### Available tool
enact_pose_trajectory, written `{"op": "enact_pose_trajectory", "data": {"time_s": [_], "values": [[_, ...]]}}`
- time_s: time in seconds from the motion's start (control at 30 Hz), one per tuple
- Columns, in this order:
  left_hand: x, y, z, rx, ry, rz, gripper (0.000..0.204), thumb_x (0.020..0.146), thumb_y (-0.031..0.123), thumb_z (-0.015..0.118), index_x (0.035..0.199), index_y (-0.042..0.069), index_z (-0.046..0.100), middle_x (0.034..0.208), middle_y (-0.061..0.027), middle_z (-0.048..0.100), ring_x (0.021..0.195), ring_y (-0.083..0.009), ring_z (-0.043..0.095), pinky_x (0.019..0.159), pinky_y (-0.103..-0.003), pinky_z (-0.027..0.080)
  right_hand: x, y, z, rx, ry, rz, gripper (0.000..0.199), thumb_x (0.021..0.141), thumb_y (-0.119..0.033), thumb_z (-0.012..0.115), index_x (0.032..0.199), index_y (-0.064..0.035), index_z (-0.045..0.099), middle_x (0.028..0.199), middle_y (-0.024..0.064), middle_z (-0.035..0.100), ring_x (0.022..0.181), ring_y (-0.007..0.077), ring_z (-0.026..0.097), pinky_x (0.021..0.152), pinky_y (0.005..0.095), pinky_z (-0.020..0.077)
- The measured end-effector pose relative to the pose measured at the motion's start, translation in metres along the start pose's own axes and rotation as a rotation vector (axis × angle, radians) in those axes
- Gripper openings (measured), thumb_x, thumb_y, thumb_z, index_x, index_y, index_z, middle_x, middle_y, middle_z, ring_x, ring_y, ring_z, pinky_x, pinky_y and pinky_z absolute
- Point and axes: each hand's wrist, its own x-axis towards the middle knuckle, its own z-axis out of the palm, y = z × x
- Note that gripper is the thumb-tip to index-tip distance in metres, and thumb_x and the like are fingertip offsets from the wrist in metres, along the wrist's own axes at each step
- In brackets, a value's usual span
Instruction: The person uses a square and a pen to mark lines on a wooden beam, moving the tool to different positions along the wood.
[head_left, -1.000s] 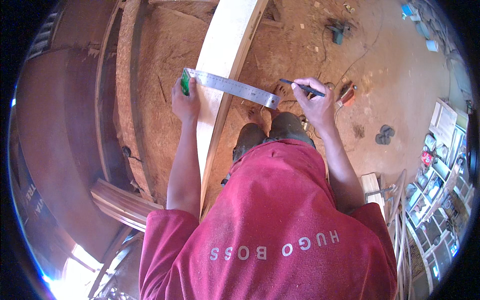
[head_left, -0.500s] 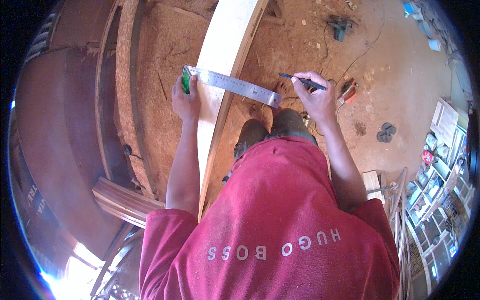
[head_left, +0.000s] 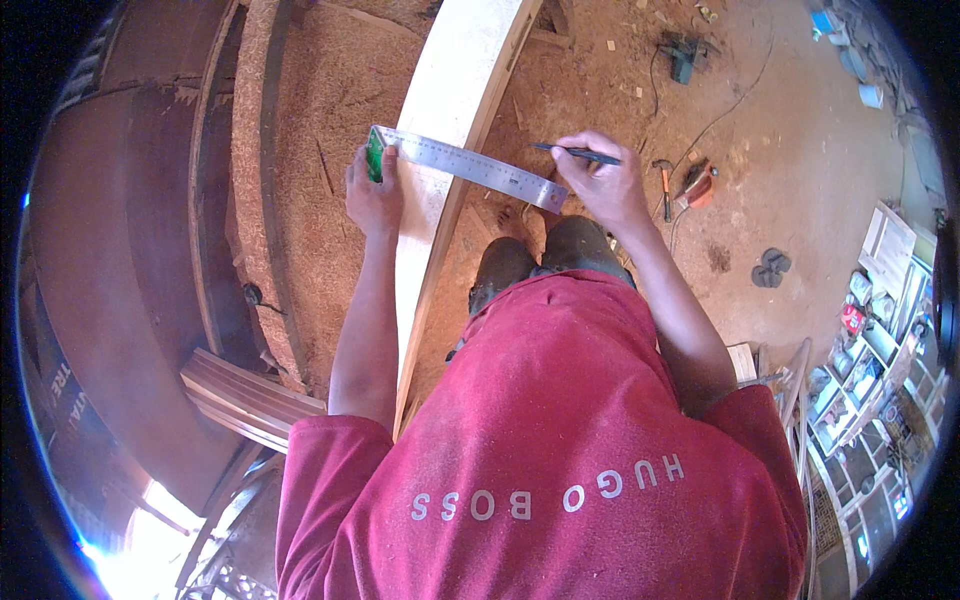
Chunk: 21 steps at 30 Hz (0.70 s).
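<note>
A try square with a green stock and a steel blade (head_left: pixel 470 166) lies across a long pale wooden board (head_left: pixel 440 95). My left hand (head_left: pixel 374 196) is closed round its green stock at the board's left edge. The marked blade reaches past the board's right edge into the air. In my right hand (head_left: pixel 608 182) is a dark pen (head_left: pixel 580 154), pinched between thumb and fingers. Its tip points left, above the blade's free end and apart from the board.
Right of my right hand, a hammer (head_left: pixel 665 190) lies on the dusty floor beside an orange-red tool (head_left: pixel 697 187). A dark green power tool (head_left: pixel 682 62) with a cord is farther off. Stacked wood strips (head_left: pixel 245 400) lie at left, and cluttered shelves (head_left: pixel 870 370) at right.
My right hand has moved left with the pen, closer to the blade's end, uncovering the hammer. The left hand and the try square have barely shifted.
</note>
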Motion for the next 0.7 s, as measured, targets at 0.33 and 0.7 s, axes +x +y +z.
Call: {"op": "enact_pose_trajectory", "data": {"time_s": [0.33, 0.7], "values": [[0.0, 0.007, -0.005, 0.0, 0.013, -0.02, 0.059, 0.096, 0.06, 0.061, 0.129, 0.012, 0.067, 0.119, -0.014, 0.069, 0.102, -0.0363, 0.07, 0.082, -0.047, 0.056, 0.046, -0.023, 0.084, -0.09, -0.252, -0.102, 0.017, 0.094, -0.022, 0.074, 0.103, -0.0079, 0.078, 0.097, 0.0081, 0.077, 0.08, 0.0181, 0.072, 0.074, 0.0317, 0.0572], [0.001, 0.012, -0.009, 0.002, -0.012, -0.079, 0.06, 0.095, 0.061, 0.062, 0.129, 0.012, 0.068, 0.121, -0.0162, 0.07, 0.106, -0.0384, 0.069, 0.088, -0.047, 0.056, 0.055, -0.028, 0.099, -0.198, -0.322, -0.117, 0.018, 0.093, -0.025, 0.073, 0.103, -0.0108, 0.078, 0.096, 0.0073, 0.078, 0.084, 0.0205, 0.075, 0.075, 0.0343, 0.0589]]}}
